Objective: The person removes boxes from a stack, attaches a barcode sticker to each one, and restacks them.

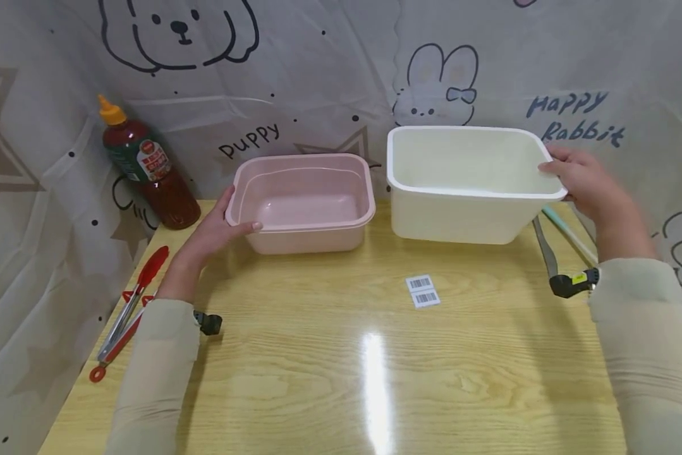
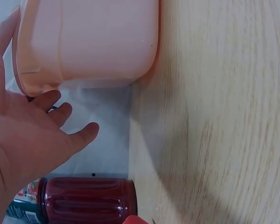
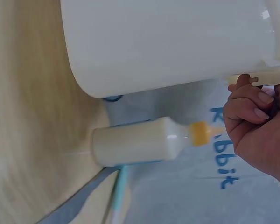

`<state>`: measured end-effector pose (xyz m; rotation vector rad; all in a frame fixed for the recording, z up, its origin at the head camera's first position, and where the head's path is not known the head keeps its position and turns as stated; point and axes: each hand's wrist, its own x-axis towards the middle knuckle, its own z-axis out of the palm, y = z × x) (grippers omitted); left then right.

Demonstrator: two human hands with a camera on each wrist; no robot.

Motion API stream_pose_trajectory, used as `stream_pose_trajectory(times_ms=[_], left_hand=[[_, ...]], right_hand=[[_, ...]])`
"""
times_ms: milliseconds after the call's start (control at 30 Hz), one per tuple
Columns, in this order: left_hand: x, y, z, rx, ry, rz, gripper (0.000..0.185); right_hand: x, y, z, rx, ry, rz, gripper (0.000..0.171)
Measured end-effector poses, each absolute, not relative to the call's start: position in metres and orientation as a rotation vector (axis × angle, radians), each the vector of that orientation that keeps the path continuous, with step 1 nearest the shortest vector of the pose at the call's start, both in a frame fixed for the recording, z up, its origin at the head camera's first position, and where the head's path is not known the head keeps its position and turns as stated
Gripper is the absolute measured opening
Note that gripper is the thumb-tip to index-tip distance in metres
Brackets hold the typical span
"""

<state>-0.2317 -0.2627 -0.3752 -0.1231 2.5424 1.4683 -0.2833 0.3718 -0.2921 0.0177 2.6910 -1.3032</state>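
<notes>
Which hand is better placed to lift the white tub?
Probably the right hand: its fingers already curl around the white tub at the rim. The left hand is over at the pink tub, farther away.

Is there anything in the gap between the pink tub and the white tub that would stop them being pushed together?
Nothing visible: only bare table lies between the pink tub and the white tub.

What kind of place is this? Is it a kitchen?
Probably a makeshift kitchen-style work corner, not a real kitchen. A wooden table holds a pink tub, a white tub, a sauce bottle and red tongs, with cartoon-printed sheeting hung behind.
</notes>
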Motion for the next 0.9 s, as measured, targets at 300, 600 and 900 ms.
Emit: stream_pose_trajectory(times_ms=[300,600,900], left_hand=[[-0.234,-0.262,-0.376,-0.093,2.543,1.464,0.11],[-0.233,-0.263,-0.375,-0.115,2.541,1.46,0.112],[-0.234,-0.262,-0.374,-0.121,2.523,1.482,0.11]], right_hand=[[-0.291,0.366,-0.331,-0.007,2.72,-1.248,0.066],[-0.299,0.359,-0.347,0.153,2.83,-1.293,0.064],[-0.305,0.359,-0.347,0.201,2.862,-1.191,0.066]])
